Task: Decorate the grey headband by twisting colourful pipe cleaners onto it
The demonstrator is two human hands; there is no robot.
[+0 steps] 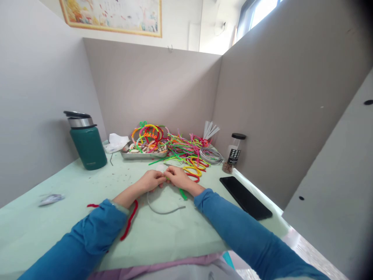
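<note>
My left hand and my right hand meet over the table, fingertips pinched together. A thin grey wire curves out from under my left fingers and its free end lies toward me. A bit of green shows at my right fingertips, and a green pipe cleaner sticks out below that hand. The exact grip is partly hidden by the fingers. Beneath my left forearm lies a red pipe cleaner. Just behind my right hand are looped yellow and red pipe cleaners.
Behind the hands stand a metal tray of small pieces with pipe-cleaner rings, a pipe-cleaner pile and a grey wire coil. A green bottle is left; a clear jar and black phone are right. Grey partitions enclose the table.
</note>
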